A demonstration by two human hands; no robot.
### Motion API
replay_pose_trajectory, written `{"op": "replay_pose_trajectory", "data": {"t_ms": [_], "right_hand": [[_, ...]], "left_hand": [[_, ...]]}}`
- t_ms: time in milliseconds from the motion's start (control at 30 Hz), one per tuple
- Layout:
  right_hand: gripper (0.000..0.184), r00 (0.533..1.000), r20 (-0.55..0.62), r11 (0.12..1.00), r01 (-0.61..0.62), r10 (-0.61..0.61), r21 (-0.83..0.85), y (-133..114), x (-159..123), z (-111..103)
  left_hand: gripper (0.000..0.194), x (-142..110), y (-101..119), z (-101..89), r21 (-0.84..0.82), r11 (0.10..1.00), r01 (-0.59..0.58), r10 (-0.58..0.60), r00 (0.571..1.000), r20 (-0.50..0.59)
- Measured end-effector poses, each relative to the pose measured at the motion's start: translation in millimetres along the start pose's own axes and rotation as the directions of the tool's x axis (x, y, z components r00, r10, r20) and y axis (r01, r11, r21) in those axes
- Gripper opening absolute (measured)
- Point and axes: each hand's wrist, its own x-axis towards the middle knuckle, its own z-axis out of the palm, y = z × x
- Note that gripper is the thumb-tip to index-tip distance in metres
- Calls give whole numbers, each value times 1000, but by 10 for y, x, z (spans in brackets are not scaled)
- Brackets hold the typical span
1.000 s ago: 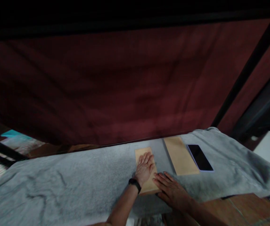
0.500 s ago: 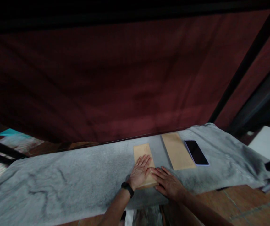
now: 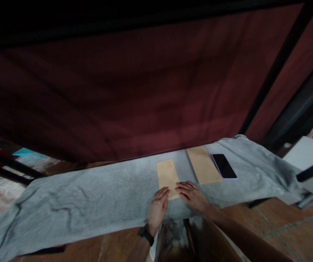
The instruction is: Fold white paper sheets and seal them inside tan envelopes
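Note:
A tan paper envelope [image 3: 167, 173] with faint red print near its top lies on a grey cloth. My left hand [image 3: 158, 207] rests at its lower left corner, fingers extended close together and the fingertips on the paper. At the lower right edge, my right hand [image 3: 192, 196] lies palm down with its fingers stretched over the paper. Both hands are open, with a gap between them. Right of this envelope is a larger piece of brown paper, perhaps envelopes [image 3: 204, 165], which neither hand touches.
A phone with a purple case [image 3: 224, 166] lies beside the brown paper. The grey cloth [image 3: 104, 196] covers a long, narrow surface. Behind it hangs a dark red curtain [image 3: 145, 91], with a black post [image 3: 273, 72] at the right. Tiled floor [image 3: 271, 222] shows in front.
My left hand has drawn back from the envelope's middle to its lower left corner, uncovering the paper. My hands have moved apart. The view has shifted slightly.

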Motion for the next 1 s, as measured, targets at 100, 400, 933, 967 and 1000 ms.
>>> {"op": "replay_pose_trajectory", "data": {"t_ms": [100,400,933,967,1000], "right_hand": [[41,996,-84,998,-28,23,-64,-177,-36,108],[53,979,-200,975,-19,-26,-220,-498,-359,332],[36,929,-368,959,-56,-52,-277,-405,-372,497],[39,924,-377,958,-53,-60,-283,-404,-374,481],[42,921,-384,956,-47,-71,-291,-403,-379,463]], "left_hand": [[39,24,48,20,0,1000,27,-27,999,-34],[45,-17,151,26,103,992,78,-77,997,-20],[57,968,282,519,330,943,47,-103,982,156],[58,1051,235,525,335,941,55,-108,984,143],[58,1128,192,529,329,942,61,-107,987,123]]}}
